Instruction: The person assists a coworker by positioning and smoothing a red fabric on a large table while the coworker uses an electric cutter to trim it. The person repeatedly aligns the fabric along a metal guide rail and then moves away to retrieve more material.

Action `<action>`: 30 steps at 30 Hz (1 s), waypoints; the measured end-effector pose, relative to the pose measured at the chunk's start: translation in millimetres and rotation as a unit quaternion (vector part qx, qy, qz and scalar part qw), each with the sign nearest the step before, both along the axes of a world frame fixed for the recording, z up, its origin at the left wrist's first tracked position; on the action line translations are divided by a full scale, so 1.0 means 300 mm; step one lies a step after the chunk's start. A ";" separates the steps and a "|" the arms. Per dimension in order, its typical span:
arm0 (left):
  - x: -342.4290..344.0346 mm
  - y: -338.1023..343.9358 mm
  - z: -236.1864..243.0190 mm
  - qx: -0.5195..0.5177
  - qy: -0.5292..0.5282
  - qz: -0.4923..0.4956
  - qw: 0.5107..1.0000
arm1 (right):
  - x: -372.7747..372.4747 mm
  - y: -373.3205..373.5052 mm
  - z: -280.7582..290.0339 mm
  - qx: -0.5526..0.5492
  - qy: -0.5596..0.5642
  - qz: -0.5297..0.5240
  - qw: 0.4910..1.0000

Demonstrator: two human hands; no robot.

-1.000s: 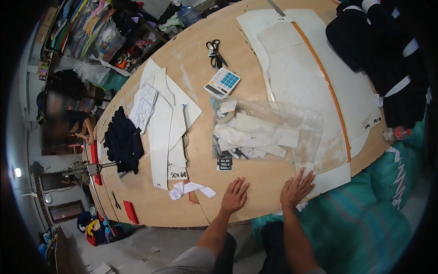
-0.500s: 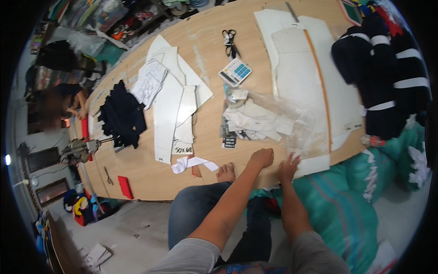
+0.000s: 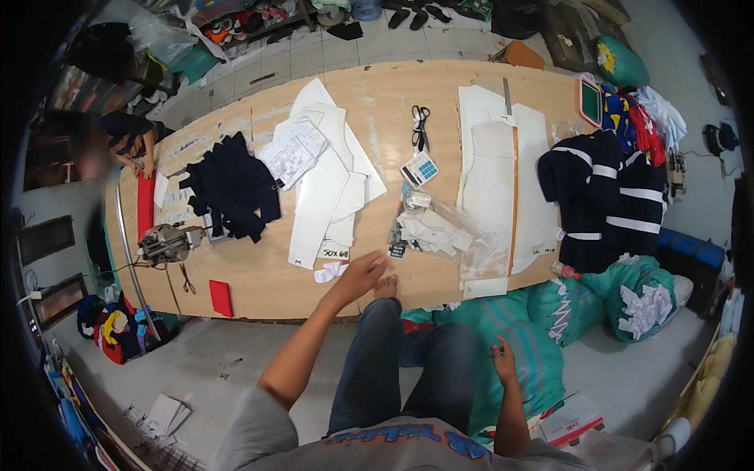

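My left hand (image 3: 363, 279) hangs over the table's near edge, above my bare foot (image 3: 386, 287) resting on the tabletop. Its fingers are loosely stretched, a little blurred, with nothing visible in them. A white fabric strip (image 3: 330, 272) lies just left of that hand. Beyond it are white paper patterns (image 3: 318, 212) and a clear plastic bag of pattern pieces (image 3: 440, 229). My right hand (image 3: 503, 359) is off the table, over a green sack (image 3: 522, 334); its fingers are apart and empty.
On the wooden table (image 3: 393, 78) lie a dark garment (image 3: 232, 182), black scissors (image 3: 420, 129), a calculator (image 3: 419, 169), long patterns (image 3: 487, 173) and a red folded cloth (image 3: 221, 298). A cutting machine (image 3: 169, 243) stands left. Dark striped garments (image 3: 593, 192) lie right. Another person (image 3: 129, 141) works far left.
My left hand has moved left, from beside the bag to near the strip. My right hand has left the table edge and dropped nearer my body. The view has shifted, showing more floor behind the table.
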State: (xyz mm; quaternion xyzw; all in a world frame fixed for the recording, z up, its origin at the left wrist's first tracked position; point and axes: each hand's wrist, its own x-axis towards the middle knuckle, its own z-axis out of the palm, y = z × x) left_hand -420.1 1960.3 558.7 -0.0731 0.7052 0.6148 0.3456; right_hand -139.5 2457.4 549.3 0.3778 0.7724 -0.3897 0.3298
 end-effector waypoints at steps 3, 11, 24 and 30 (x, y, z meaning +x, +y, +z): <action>0.133 -0.181 0.291 -0.061 -0.130 0.103 0.984 | -0.040 0.001 0.148 0.012 0.027 0.046 0.999; 0.447 -0.251 0.639 -0.121 -0.190 0.106 0.968 | -0.240 0.284 0.307 -0.003 0.059 0.071 0.996; -0.528 0.348 1.435 -0.323 -0.158 -0.088 0.929 | -1.794 0.380 -0.013 -0.062 0.105 -0.007 0.993; -0.899 0.379 1.465 -0.182 -0.035 -0.228 0.956 | -2.351 0.252 0.294 -0.221 0.114 -0.081 0.965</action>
